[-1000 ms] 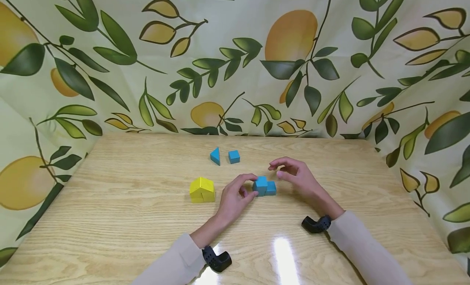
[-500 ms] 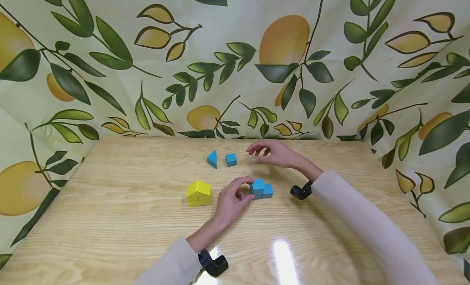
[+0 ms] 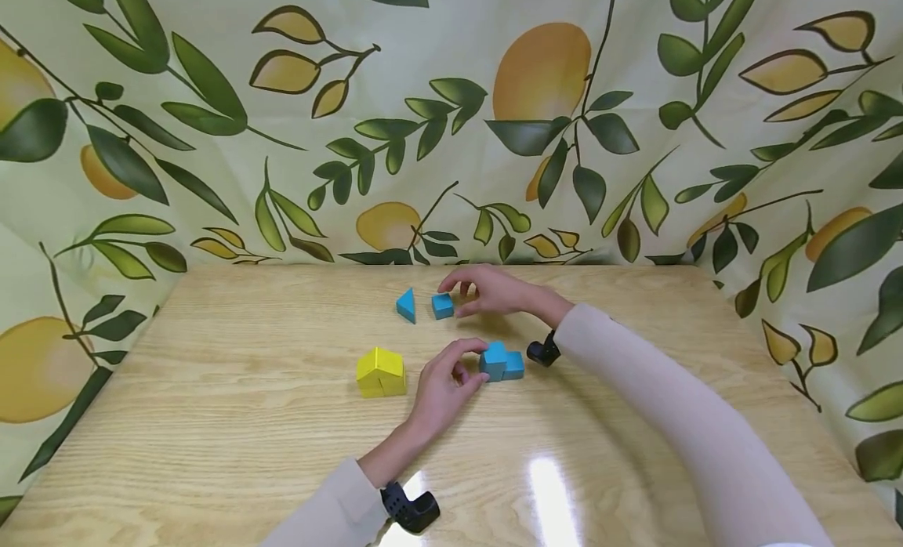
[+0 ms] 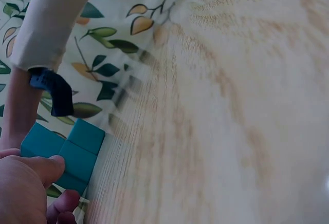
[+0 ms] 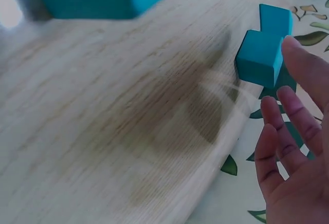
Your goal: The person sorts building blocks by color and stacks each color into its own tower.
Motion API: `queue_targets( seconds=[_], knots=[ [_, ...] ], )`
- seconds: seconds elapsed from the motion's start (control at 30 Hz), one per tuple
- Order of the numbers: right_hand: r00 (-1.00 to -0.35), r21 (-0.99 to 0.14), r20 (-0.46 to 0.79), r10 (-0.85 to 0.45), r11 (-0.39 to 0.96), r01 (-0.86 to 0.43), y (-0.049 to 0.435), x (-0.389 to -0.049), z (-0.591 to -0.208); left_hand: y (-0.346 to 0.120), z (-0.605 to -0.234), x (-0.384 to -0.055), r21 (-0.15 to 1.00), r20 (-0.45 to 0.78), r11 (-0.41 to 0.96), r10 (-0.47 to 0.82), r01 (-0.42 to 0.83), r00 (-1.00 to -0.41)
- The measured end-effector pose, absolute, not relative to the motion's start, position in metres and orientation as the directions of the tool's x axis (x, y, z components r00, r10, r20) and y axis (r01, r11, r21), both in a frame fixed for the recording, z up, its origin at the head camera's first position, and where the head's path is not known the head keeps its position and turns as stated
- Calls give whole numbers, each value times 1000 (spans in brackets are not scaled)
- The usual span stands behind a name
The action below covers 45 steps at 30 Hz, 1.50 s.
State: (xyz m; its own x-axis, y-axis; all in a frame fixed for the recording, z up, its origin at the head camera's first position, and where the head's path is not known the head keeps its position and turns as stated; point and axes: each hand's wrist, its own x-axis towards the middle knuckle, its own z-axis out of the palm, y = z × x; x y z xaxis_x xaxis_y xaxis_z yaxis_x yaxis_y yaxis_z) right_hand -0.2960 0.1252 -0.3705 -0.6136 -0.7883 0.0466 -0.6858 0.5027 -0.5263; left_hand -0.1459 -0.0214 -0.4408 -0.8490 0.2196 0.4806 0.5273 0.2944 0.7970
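My left hand [image 3: 440,381] pinches a small stack of blue blocks [image 3: 493,362] between thumb and index finger. In the left wrist view the thumb presses on the flat face of these joined blue blocks [image 4: 78,158]. A lower blue block [image 3: 514,366] sits against the stack's right side. Farther back, my right hand [image 3: 490,288] reaches around a single blue cube [image 3: 442,307], fingers parted. The right wrist view has the thumb tip right at the edge of this cube [image 5: 257,58], the other fingers loosely bent. A blue triangular block [image 3: 407,306] stands left of the cube.
A yellow house-shaped group of blocks [image 3: 381,373] stands left of my left hand. The wooden table [image 3: 247,422] ends at a leaf-and-fruit patterned cloth [image 3: 296,171] behind it. The right forearm crosses over the table's right side.
My right hand has moved back and left, from beside the blue stack to the single blue cube. The left hand keeps its hold on the stack. The head view has shifted slightly.
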Motion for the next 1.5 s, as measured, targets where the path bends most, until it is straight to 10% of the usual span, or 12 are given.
queue_targets(
  seconds=[0.9, 1.5],
  knots=[
    [-568, -501, -10, -823, 496, -709, 105, -300, -378, -22, -441, -142, 820, 445, 294, 213, 492, -870],
    [-656, -618, 16, -755, 508, -600, 134, -296, -360, -22, -441, -143, 819, 446, 289, 220, 495, -867]
  ],
)
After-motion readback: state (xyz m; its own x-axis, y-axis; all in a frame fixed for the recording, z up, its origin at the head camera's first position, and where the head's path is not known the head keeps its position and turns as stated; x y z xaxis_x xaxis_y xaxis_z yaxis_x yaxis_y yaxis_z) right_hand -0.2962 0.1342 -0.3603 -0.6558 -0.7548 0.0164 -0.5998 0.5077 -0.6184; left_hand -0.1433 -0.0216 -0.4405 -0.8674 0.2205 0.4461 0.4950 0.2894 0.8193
